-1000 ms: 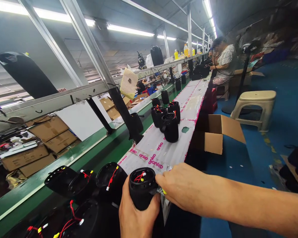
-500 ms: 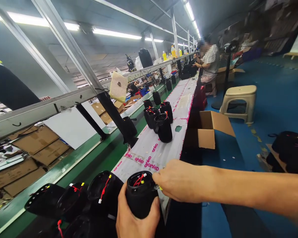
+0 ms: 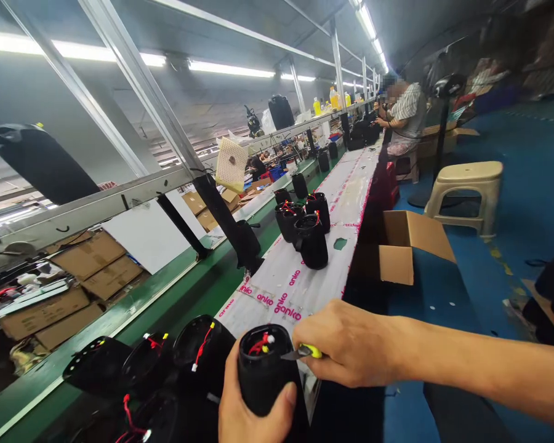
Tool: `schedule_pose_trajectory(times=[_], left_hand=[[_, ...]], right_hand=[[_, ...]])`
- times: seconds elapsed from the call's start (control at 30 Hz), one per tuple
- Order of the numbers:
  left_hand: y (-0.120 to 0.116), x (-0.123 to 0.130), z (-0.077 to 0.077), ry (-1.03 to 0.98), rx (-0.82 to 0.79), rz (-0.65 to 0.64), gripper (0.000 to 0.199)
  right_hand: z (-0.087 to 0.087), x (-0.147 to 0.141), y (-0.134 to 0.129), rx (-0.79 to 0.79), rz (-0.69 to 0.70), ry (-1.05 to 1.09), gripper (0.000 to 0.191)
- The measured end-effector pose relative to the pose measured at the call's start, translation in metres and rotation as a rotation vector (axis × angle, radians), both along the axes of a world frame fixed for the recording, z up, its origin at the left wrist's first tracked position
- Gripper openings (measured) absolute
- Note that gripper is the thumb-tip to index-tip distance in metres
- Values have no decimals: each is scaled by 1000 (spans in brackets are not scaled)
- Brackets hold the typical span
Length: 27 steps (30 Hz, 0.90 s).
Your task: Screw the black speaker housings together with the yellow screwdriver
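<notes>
A black cylindrical housing (image 3: pixel 264 375) stands upright at the lower middle, its open top showing red wires with white and yellow connectors. My left hand (image 3: pixel 253 409) is wrapped round its near side, thumb at the right. My right hand (image 3: pixel 346 341) is closed on a yellow-handled knife (image 3: pixel 310 351). The knife's blade points left and lies at the housing's right rim; whether it touches cannot be made out. Close by on the left are several more black housings (image 3: pixel 203 347), open ends up, with red wires showing.
Several black housings (image 3: pixel 311 243) stand on the white-covered bench (image 3: pixel 277 283). A green surface (image 3: pixel 184 326) runs along its left. At the right are an open carton (image 3: pixel 397 264), a stool (image 3: pixel 466 175) and a seated person (image 3: pixel 409 111).
My right hand has turned and shifted slightly right, and the knife's blade and yellow handle now show clearly. My left hand still holds the housing. The view has shifted, moving the background rightward.
</notes>
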<state>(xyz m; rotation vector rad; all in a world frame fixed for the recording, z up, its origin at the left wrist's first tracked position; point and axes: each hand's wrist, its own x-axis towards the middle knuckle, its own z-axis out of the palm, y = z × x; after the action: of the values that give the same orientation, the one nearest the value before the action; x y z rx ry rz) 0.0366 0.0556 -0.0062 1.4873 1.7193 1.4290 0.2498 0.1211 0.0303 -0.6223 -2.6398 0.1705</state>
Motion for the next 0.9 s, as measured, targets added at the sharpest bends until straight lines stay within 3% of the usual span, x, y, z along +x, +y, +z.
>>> schedule_pose_trajectory(times=[0.2,0.33,0.67,0.9], left_hand=[[-2,11,6,181,-63,99,84],[-3,18,11,255,-145,164,79],[-5,22,10,275,-119,158,77],[-9,28,14,270,-136,210,76]], right_hand=[[6,-7,-12,46,-111,-147,17],[4,-10,-12,59,-120,-173,18],[3,-11,-17,70,-141,-192,15],[1,-11,-17,-64,-146,-163,10]])
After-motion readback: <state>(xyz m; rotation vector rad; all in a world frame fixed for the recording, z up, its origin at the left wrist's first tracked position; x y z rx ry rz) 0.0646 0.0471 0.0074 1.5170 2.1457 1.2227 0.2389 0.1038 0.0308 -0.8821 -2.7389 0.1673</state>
